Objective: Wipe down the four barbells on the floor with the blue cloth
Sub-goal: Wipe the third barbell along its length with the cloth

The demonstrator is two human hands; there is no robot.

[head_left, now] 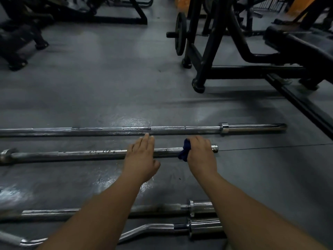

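Gym floor (90, 87). Your right grip (200, 152) clenches the soft blue cloth (184, 150) round the barbell (81, 154), likely heavy and slick. Left grip (142, 156) rests released on the shaft just beside.

Black machine frames (207, 69) and a weight plate (180, 33) stand on the grey floor (90, 87).

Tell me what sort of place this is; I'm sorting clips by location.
Most likely a gym's weight room: barbells lie on the floor, a weight plate hangs on a black machine frame, and a padded bench stands at right.
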